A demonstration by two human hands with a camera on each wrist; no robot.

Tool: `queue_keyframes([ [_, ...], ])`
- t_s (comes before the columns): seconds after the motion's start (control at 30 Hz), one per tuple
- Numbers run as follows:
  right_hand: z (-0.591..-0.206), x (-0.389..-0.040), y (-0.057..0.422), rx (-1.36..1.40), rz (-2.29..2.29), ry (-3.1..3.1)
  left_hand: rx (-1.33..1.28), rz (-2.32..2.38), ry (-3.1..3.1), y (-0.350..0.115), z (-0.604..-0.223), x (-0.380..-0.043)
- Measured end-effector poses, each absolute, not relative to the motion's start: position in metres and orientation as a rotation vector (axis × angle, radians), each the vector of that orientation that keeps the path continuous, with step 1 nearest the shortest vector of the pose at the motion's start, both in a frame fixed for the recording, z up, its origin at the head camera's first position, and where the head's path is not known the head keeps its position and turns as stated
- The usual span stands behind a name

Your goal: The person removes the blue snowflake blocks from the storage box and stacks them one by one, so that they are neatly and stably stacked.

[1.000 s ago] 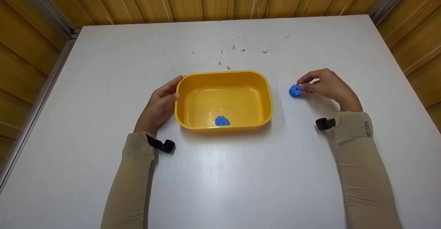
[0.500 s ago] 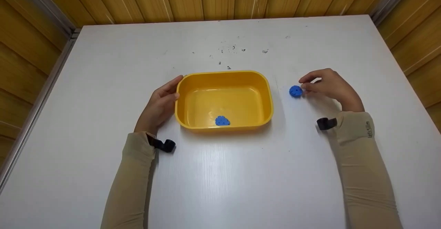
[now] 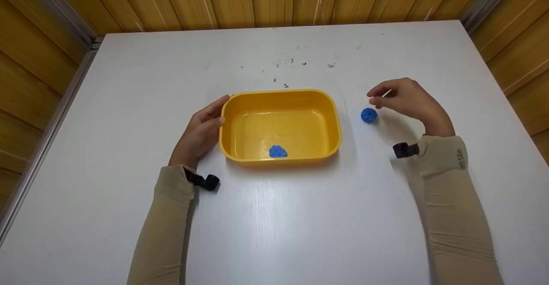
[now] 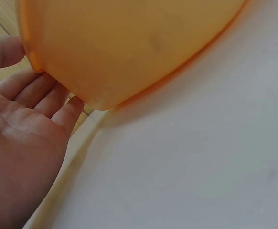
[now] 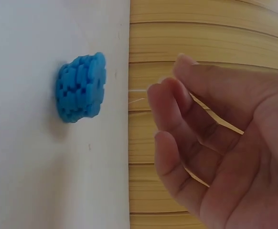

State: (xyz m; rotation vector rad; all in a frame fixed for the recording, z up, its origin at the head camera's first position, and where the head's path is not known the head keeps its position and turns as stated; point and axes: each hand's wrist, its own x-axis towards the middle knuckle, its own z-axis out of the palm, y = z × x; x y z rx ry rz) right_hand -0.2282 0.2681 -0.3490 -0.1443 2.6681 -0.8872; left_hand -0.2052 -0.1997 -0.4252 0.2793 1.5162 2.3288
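Note:
My left hand [image 3: 199, 128] holds the left end of a yellow plastic bin [image 3: 281, 160], thumb at the rim and fingers against the outer wall. Its fingertips are hidden behind the wall in the left wrist view. Inside the bin lies a blue notched piece [image 3: 278, 151], its lower part cut off from sight by the near rim. To the right of the bin, a short stack of blue snowflake discs [image 5: 81, 88] stands on the table. My right hand [image 3: 407, 98] hovers just above and beside that stack, fingers loosely curled, thumb near the index finger, holding nothing.
The white tabletop [image 3: 274, 216] has dark scuff marks beyond the bin. Yellow wood-look panels [image 3: 274, 2] stand along the back and both sides. A black wrist camera [image 3: 210, 182] is strapped to the left sleeve, another to the right.
My right hand has let go of the top disc and risen slightly away from the stack. The stack stays on the table. My left hand and the bin hold their place.

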Motion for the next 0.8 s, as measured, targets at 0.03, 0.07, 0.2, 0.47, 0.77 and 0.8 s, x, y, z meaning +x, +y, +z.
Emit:
queue_keyframes([
  [0.03, -0.346, -0.228, 0.265, -0.165, -0.885, 2.678, 0.277, 2.329, 1.518, -0.200, -0.425, -0.205],
  [0.07, -0.343, -0.229, 0.262, -0.187, -0.884, 2.686, 0.273, 2.330, 1.521, -0.200, -0.425, -0.206],
  [0.2, -0.332, -0.230, 0.250, -0.289, -0.882, 2.698, 0.263, 2.328, 1.532, -0.199, -0.424, -0.205],
  [0.47, -0.316, -0.234, 0.221, -0.484, -0.857, 2.672, 0.323, 2.328, 1.543, -0.201, -0.426, -0.205],
  [0.77, -0.301, -0.241, 0.176, -0.667, -0.743, 2.574, 0.376, 2.314, 1.566, -0.202, -0.427, -0.205],
  [0.8, -0.301, -0.242, 0.170, -0.679, -0.730, 2.557, 0.382, 2.312, 1.569, -0.202, -0.428, -0.205],
])
